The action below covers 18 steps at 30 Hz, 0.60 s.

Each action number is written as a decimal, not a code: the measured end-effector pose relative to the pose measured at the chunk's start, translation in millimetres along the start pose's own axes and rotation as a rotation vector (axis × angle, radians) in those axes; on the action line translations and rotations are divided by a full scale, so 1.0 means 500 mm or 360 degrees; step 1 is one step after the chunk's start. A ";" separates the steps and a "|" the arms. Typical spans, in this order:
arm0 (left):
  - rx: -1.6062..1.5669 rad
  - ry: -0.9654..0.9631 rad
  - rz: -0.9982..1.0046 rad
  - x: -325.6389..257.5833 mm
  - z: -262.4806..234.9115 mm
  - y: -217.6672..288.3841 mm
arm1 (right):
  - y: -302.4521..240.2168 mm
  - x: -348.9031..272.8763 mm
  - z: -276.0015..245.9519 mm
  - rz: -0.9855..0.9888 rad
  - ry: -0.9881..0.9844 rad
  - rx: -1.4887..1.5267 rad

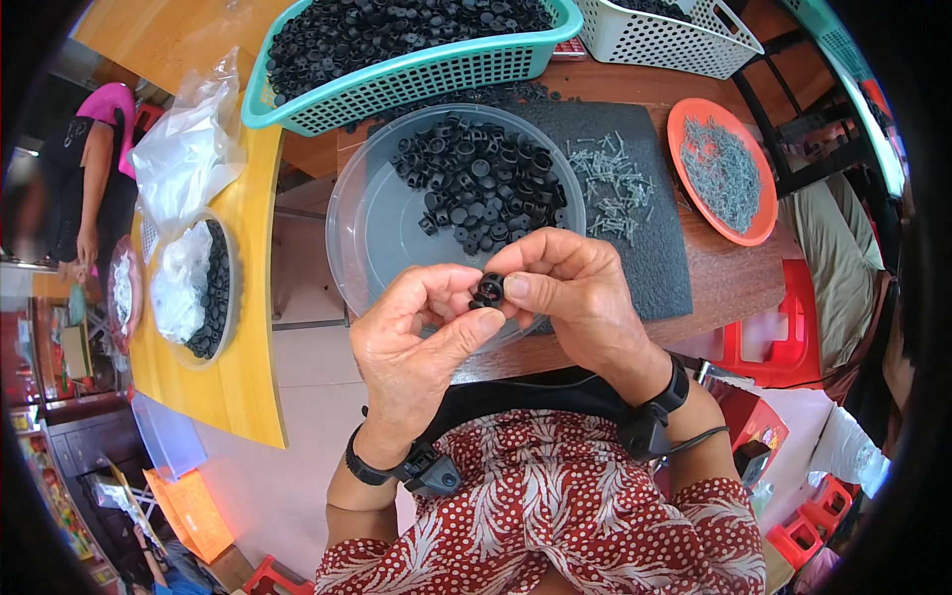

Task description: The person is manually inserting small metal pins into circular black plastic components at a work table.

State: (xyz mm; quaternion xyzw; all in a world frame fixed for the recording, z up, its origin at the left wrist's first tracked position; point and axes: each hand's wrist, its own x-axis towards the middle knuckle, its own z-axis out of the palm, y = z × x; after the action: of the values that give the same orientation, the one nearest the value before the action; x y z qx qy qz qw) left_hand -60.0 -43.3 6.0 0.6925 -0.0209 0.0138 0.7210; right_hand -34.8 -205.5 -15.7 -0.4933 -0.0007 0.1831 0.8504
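Between both hands, over the near rim of a clear round tub (342, 233), is a small round black plastic part (489, 289) with an opening in it. My left hand (421, 322) pinches it from the left between thumb and fingers. From the right, the thumb and forefinger of my right hand (565, 288) grip the same part. Many similar black plastic parts (481, 178) lie heaped in the tub. Loose silver screws (610, 183) are scattered on a dark grey mat (659, 278) just beyond my right hand. The fingers cover some of the held part.
A teal basket (416, 94) full of black parts stands behind the tub, beside a white basket (664, 42). To the right sits an orange plate (722, 171) of screws. On the yellow table (260, 297) are plastic bags (186, 149) and another tub (231, 288). A person (89, 188) is at far left.
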 end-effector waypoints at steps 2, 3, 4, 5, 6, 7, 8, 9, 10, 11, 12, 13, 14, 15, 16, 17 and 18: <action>0.0037 -0.0006 -0.0012 0.001 -0.001 0.000 | 0.000 0.001 0.000 0.0002 -0.0001 -0.0009; 0.0037 -0.0007 -0.0013 0.002 -0.001 0.001 | 0.000 0.001 0.000 0.0004 0.0001 -0.0008; 0.0023 0.0001 -0.0056 0.002 -0.001 0.003 | 0.000 0.001 -0.001 0.0005 0.0002 -0.0006; 0.0010 0.0009 -0.0098 0.002 -0.001 0.005 | -0.001 0.001 0.000 0.0005 0.0003 -0.0007; 0.0009 0.0008 -0.0098 0.002 -0.002 0.006 | -0.002 0.001 0.001 0.0007 0.0004 -0.0002; 0.0002 -0.0005 -0.0101 0.003 -0.002 0.008 | -0.004 0.000 0.002 0.0009 0.0005 0.0002; -0.0002 -0.0016 -0.0107 0.004 -0.002 0.007 | -0.002 0.001 0.001 0.0010 0.0004 0.0004; 0.0000 -0.0015 -0.0108 0.005 -0.003 0.005 | -0.001 0.002 0.000 0.0005 0.0001 0.0003; 0.0036 -0.0027 -0.0070 0.006 -0.004 0.003 | 0.000 0.002 0.000 0.0001 -0.0004 0.0001; 0.0070 -0.0041 -0.0031 0.006 -0.005 0.002 | 0.000 0.002 0.000 0.0001 -0.0003 0.0000; 0.0069 -0.0042 -0.0032 0.006 -0.005 0.002 | 0.000 0.003 -0.001 -0.0004 -0.0011 0.0014; 0.0089 -0.0041 -0.0012 0.006 -0.005 0.003 | 0.000 0.003 -0.001 -0.0007 -0.0019 0.0027; 0.0109 -0.0042 0.0007 0.006 -0.005 0.003 | 0.000 0.003 0.000 -0.0008 -0.0018 0.0027; 0.0108 -0.0042 0.0007 0.006 -0.005 0.003 | -0.001 0.003 0.000 -0.0002 -0.0009 0.0017; 0.0118 -0.0042 0.0024 0.007 -0.005 0.002 | -0.001 0.003 0.000 0.0005 0.0000 0.0007; 0.0127 -0.0042 0.0041 0.007 -0.004 0.003 | 0.000 0.003 0.000 0.0005 0.0000 0.0007; 0.0127 -0.0042 0.0041 0.007 -0.004 0.003 | 0.001 0.003 0.000 0.0002 -0.0004 0.0011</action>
State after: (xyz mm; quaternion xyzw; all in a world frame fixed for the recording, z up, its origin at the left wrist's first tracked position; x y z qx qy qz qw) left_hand -56.5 -41.1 7.5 0.7204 -0.0389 0.0147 0.6923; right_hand -33.6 -205.0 -16.2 -0.4900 -0.0009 0.1843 0.8520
